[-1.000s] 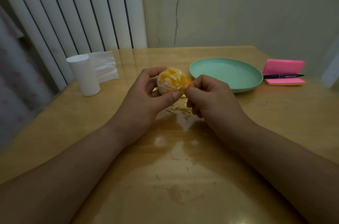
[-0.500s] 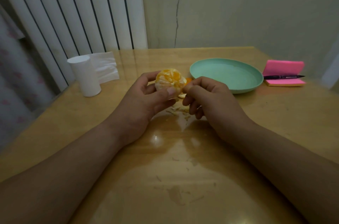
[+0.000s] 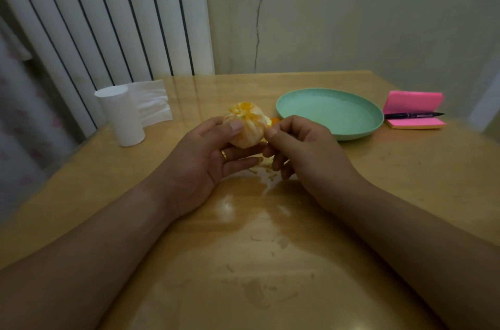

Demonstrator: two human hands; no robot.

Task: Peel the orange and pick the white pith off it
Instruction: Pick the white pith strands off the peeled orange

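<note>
The peeled orange (image 3: pixel 247 124) is pale with white pith, its orange flesh showing at the top. My left hand (image 3: pixel 208 156) holds it above the table, thumb across its front and fingers underneath. My right hand (image 3: pixel 300 148) sits just right of the fruit, with thumb and forefinger pinched together against its right side, on a bit of pith too small to see clearly. Small scraps of pith (image 3: pixel 266 167) lie on the table below the hands. A piece of orange peel (image 3: pixel 275 120) peeks out behind the fruit.
An empty green plate (image 3: pixel 328 112) stands right of the hands. Behind it lies a pink sticky-note pad (image 3: pixel 415 109) with a black pen (image 3: pixel 412 115) on it. A white paper roll (image 3: pixel 123 116) with a loose sheet stands at the left. A radiator and wall border the table.
My left hand has turned the orange, so its thumb now lies across the front and the pale pith side faces me. My right hand's pinch stays at the fruit's right side.
</note>
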